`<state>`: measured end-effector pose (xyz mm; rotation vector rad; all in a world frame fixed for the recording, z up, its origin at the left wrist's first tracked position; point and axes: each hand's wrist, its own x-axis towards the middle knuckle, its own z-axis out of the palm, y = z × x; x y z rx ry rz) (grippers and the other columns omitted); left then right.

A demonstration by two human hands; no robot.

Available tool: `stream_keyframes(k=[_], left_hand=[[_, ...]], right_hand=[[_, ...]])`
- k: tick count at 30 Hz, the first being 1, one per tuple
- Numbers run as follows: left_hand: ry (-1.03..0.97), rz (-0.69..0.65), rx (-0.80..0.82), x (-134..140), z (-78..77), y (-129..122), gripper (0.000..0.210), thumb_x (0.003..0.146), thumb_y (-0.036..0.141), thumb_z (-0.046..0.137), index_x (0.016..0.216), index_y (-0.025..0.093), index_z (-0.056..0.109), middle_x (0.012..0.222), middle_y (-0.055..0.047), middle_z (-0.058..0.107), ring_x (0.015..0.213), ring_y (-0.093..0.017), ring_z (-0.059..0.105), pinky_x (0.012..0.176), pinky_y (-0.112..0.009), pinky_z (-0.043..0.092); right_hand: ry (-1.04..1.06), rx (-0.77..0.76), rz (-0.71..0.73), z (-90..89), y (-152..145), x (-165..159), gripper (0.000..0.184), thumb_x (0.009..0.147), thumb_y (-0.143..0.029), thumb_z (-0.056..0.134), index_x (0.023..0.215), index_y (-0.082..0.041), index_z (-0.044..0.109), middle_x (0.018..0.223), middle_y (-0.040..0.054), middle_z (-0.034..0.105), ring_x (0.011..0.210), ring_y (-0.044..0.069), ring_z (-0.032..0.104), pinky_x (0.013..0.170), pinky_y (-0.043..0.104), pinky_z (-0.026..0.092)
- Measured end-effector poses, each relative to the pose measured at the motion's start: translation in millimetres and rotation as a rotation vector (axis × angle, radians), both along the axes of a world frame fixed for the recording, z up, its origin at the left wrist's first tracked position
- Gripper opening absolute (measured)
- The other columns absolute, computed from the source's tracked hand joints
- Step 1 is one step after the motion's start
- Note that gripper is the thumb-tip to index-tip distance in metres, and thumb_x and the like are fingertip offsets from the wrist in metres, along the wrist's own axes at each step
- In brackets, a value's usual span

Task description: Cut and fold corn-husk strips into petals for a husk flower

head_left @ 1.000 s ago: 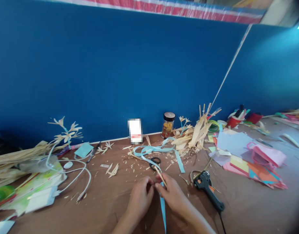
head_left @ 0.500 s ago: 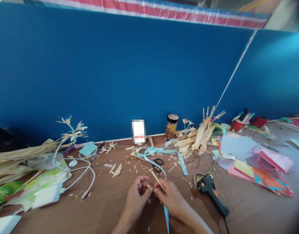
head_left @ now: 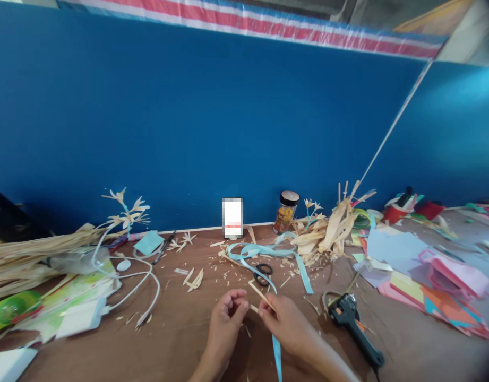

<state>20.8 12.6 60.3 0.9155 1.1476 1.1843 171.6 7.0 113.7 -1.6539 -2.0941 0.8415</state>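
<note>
My left hand [head_left: 227,321] is closed in a pinch at the near middle of the table, on one end of a short pale piece of dried husk [head_left: 254,308]. The other end of that piece reaches the fingers of my right hand [head_left: 283,320]. A thin pale stick [head_left: 260,293] also juts up and left out of my right hand, which is closed around it. Light blue ribbon [head_left: 276,358] runs behind and below the right hand. Just beyond the fingertips lie black-handled scissors [head_left: 263,275], their blades hidden. Cut husk petals [head_left: 195,280] rest farther left.
A black glue gun [head_left: 350,318] lies right of my hands. Behind stand a lidded jar [head_left: 286,212] and a heap of dried husks [head_left: 327,233]. Coloured papers [head_left: 439,297] spread at right. A white cable [head_left: 151,286] and husk flowers [head_left: 128,212] are at left.
My hands have drawn slightly apart, so more of the husk piece shows between them. The whole view has shifted a little; the things on the table keep their places.
</note>
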Motion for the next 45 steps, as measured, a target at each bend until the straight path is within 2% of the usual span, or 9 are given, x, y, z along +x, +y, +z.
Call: stream_keyframes(k=[6,9,13,17,24,26,30,39,45], left_hand=[[0.063,0.122,0.034,-4,-1.0,-1,0.030,0.070,0.035,0.057,0.092,0.014,0.055,0.068,-0.002,0.062,0.063,-0.013,0.055,0.060,-0.022,0.043],[0.146,0.109,0.096,-2,-1.2,-5,0.027,0.072,0.036,0.055,0.089,0.015,0.056,0.070,-0.003,0.061,0.064,-0.015,0.056,0.061,-0.024,0.044],[0.239,0.074,0.169,1,-4.2,-9,0.025,0.075,0.037,0.052,0.085,0.015,0.058,0.066,-0.002,0.060,0.060,-0.015,0.055,0.057,-0.023,0.044],[0.270,0.050,0.185,0,-7.6,-11,0.024,0.077,0.035,0.049,0.084,0.015,0.058,0.063,-0.002,0.059,0.059,-0.014,0.054,0.056,-0.022,0.043],[0.263,0.065,0.186,1,-6.3,-10,0.024,0.075,0.037,0.051,0.083,0.015,0.059,0.064,-0.002,0.061,0.060,-0.014,0.056,0.058,-0.022,0.044],[0.260,0.077,0.177,2,-6.1,-10,0.025,0.074,0.038,0.051,0.081,0.015,0.060,0.063,-0.002,0.061,0.058,-0.014,0.056,0.056,-0.022,0.045],[0.277,0.077,0.170,2,-7.0,-10,0.027,0.074,0.039,0.051,0.082,0.015,0.060,0.062,-0.002,0.061,0.059,-0.015,0.057,0.057,-0.022,0.044],[0.306,0.062,0.182,0,-10.0,-9,0.025,0.075,0.038,0.050,0.080,0.015,0.060,0.065,-0.004,0.061,0.059,-0.015,0.056,0.057,-0.023,0.044],[0.322,0.059,0.171,0,-9.1,-9,0.027,0.075,0.038,0.049,0.080,0.015,0.061,0.062,-0.003,0.060,0.056,-0.014,0.054,0.054,-0.022,0.043]], right_hand=[[-0.256,0.136,-0.015,28.0,39,7,0.018,0.082,-0.025,0.037,0.076,-0.018,0.053,0.069,0.0031,0.059,0.062,0.014,0.051,0.054,0.023,0.026],[-0.248,0.213,0.035,34.5,63,-4,0.019,0.084,-0.025,0.037,0.080,-0.018,0.054,0.077,0.0047,0.060,0.070,0.016,0.051,0.058,0.024,0.027],[-0.208,0.143,0.165,23.1,85,-38,0.016,0.082,-0.024,0.042,0.078,-0.018,0.056,0.076,0.0025,0.060,0.072,0.015,0.052,0.060,0.022,0.028],[-0.244,0.101,0.147,2.3,110,-59,0.019,0.083,-0.025,0.042,0.076,-0.016,0.057,0.075,0.0028,0.061,0.069,0.014,0.052,0.058,0.022,0.029],[-0.374,0.049,-0.050,-5.8,156,-10,0.023,0.087,-0.029,0.040,0.090,-0.013,0.056,0.089,0.0060,0.059,0.079,0.016,0.055,0.068,0.030,0.043],[-0.402,0.040,-0.090,-2.9,161,7,0.024,0.085,-0.031,0.045,0.099,-0.014,0.053,0.096,0.0049,0.057,0.080,0.015,0.056,0.070,0.033,0.046],[-0.407,0.095,-0.097,4.2,160,17,0.025,0.087,-0.026,0.038,0.087,-0.012,0.058,0.084,0.0087,0.061,0.079,0.019,0.056,0.063,0.026,0.038],[-0.339,0.159,0.074,-7.1,140,-49,0.018,0.082,-0.027,0.044,0.080,-0.019,0.059,0.084,0.0031,0.062,0.078,0.014,0.054,0.061,0.021,0.030],[-0.401,0.137,-0.019,-12.2,151,-38,0.022,0.084,-0.024,0.037,0.083,-0.016,0.058,0.083,0.0087,0.061,0.076,0.018,0.054,0.060,0.025,0.030]])
